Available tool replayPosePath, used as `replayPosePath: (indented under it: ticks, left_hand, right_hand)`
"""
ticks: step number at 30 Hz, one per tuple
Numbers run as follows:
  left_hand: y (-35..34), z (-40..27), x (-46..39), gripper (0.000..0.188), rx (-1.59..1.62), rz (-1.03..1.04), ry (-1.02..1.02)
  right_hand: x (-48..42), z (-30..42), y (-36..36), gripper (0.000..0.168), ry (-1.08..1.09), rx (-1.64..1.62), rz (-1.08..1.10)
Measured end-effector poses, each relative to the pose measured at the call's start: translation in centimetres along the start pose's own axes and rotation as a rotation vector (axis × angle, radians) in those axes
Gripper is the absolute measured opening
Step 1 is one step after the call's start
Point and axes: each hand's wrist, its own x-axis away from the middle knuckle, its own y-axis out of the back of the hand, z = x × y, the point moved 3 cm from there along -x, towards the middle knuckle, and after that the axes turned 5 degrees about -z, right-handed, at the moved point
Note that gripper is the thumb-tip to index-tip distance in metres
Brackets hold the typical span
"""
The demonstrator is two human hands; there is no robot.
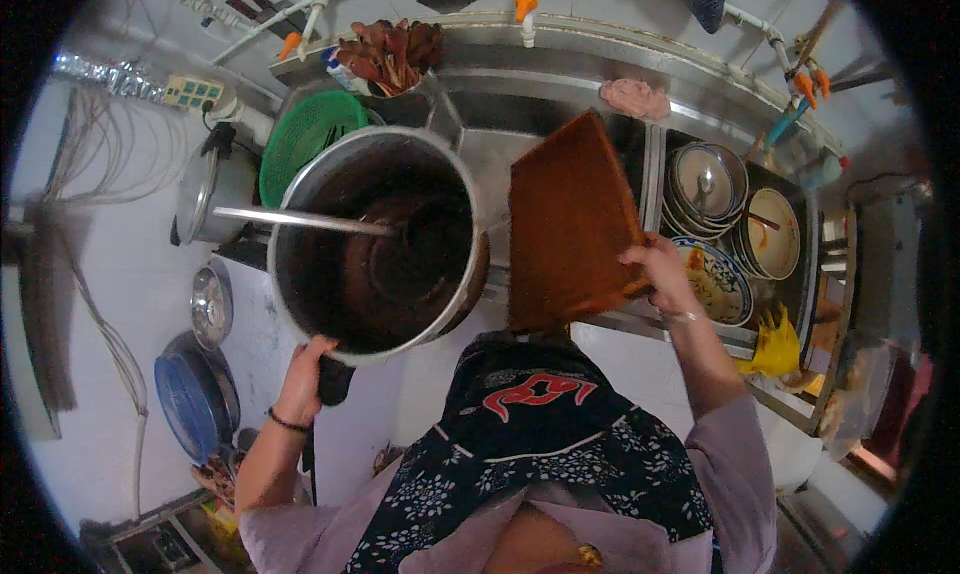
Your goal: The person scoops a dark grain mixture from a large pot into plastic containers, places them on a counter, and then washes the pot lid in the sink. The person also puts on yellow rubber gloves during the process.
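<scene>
My left hand (pixel 304 379) grips the near rim of a large metal stockpot (pixel 480 263), its fingers partly hidden by the wrist and rim. The pot is tilted so that its dark inside shows, and a long metal handle (pixel 300 220) sticks out of it over the left rim. In my right hand (pixel 664 270) is a brown rectangular tray or board (pixel 570 221), held by its lower right edge with the thumb on its face. It stands tilted over the steel sink (pixel 491 161), right of the pot. What the pot holds at its bottom is too dark to tell.
Stacked bowls (pixel 709 180) and plates (pixel 772 233) fill the right basin, near a yellow rubber glove (pixel 776 341). A green plastic basket (pixel 300 143) and wooden spoons (pixel 390 53) are behind the pot. A lidded pot (pixel 217 191), metal bowl (pixel 210 304) and blue basin (pixel 184 409) stand left. A pink cloth (pixel 635 98) lies on the back ledge.
</scene>
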Motion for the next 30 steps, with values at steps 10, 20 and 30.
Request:
replayPosePath:
  ticks: [10,20,30]
  left_hand:
    - [-12.4,-4.7,-14.5,0.034,-0.24,0.409,-0.178]
    - [-26.3,-0.2,-30.8,0.054,-0.612,0.564,-0.407]
    - [-26.4,1.1,-36.4,0.058,-0.935,0.553,-0.546]
  right_hand:
    - [16.1,9.7,4.5,0.066,0.063,0.198,-0.319]
    - [25.4,10.2,1.6,0.079,0.202,0.329,-0.653]
    - [25.5,19.1,-11.7,0.074,0.28,0.757,-0.201]
